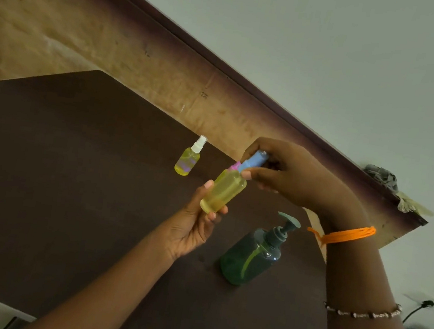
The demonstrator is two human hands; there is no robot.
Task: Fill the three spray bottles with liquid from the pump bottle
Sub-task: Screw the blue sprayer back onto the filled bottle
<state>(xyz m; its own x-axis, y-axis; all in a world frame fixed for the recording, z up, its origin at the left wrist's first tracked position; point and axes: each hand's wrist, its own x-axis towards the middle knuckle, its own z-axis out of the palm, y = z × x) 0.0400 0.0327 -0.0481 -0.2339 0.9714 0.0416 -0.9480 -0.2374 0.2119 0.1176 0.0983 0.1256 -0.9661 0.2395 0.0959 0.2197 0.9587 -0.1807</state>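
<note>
A small spray bottle [223,191] full of yellow liquid is held tilted in the air above the middle of the dark brown table [72,174], its base toward the person and its neck pointing up toward the far edge. The left hand [195,221] grips it from below, thumb along the near side of the body and fingers [216,213] curled round the base. At the neck sits a blue spray cap [254,160] with a bit of pink showing just under it; the right hand [286,172] comes over from the right and pinches this cap between thumb and curled fingers, hiding its top. Whether the cap is fully seated on the neck cannot be told. A second spray bottle [187,160], also yellow-filled and with a white cap, stands alone near the far edge of the table, left of the hands and well apart from them. The green pump bottle [252,253] stands near the right edge of the table, below the right wrist, with its pump head on and its spout pointing toward that edge. The right forearm carries an orange thread band [344,234] at the wrist and a beaded bracelet [361,312] lower down. Beyond the table run a tan floor and a dark skirting along a pale wall, with crumpled cloth [388,182] lying against it at the right.
</note>
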